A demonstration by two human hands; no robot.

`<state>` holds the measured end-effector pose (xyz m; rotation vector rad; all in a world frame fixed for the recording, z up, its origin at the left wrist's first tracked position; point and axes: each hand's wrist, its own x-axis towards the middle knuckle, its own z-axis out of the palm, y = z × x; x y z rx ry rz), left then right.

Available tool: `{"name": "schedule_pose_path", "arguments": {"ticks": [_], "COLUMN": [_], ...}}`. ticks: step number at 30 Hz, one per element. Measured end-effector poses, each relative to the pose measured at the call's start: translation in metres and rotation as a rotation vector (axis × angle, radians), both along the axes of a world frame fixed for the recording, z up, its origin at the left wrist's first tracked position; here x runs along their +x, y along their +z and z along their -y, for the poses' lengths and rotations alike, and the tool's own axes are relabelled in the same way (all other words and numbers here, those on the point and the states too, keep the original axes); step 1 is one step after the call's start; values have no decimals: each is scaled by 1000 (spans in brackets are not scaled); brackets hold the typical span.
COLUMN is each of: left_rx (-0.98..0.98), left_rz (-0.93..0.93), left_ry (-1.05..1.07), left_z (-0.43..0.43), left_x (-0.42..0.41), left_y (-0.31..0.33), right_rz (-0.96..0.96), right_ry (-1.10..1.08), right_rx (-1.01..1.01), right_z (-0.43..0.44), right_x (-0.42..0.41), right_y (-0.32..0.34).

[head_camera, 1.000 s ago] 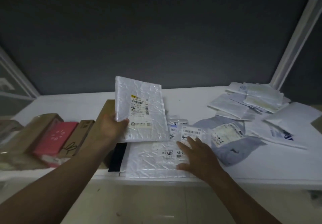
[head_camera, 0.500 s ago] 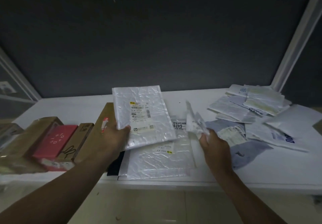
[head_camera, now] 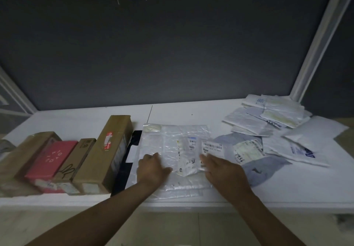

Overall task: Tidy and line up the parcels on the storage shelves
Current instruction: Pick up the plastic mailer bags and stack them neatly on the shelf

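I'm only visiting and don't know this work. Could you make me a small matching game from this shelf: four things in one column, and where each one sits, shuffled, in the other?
Things
A. pink box
B. black flat parcel
C. grey bag
D. left hand

Places
1. just right of the right hand
2. resting on the big bubble mailer
3. directly left of the narrow brown box
4. between the tall brown carton and the big bubble mailer

Pairs: A-3, B-4, C-1, D-2.
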<state>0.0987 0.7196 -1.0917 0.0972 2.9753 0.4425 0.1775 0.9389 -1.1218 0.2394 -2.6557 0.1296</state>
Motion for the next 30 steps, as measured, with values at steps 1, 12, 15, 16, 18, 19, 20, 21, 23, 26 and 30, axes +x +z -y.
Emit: {"name": "schedule_pose_path", "arguments": {"ticks": [1,12,15,16,18,19,20,21,23,26,30], "left_rx": [-62,-143,-99,-81,-4,53,104,132,117,-116,-201], "left_rz": [-12,-98,-302,-337,-364,-358,-343,-316,-210,-37,-43], "left_ry": [-1,-211,-227,-224,-294,-377,-475,-571,-743,-856,-801], "left_z": [5,21,-1,-12,-34,-45,-54,-62,-74,-78,-81], "left_x": [-1,-11,-7,-5,-1,1,3,5,9,12,16], "left_y": [-1,2,9,10,9,8,4,1,-7,-19,-20], "right_rz": [36,440,197,137,86,109,170,282,394,389,292], "right_ry": [19,43,38,3,-119,-177,-218,-258,-327,-287,-386], "right_rx": [18,-172,-192,-195,-187,-171,-164,-146,-71,-35,-34], "right_z": [1,23,-2,-13,-40,-50,-57,-63,-76,-87,-93], "right_x": [0,15,13,14,19,24,30,35,42,51,53], "right_y": [-4,7,15,16,16,20,21,23,12,0,4]}}
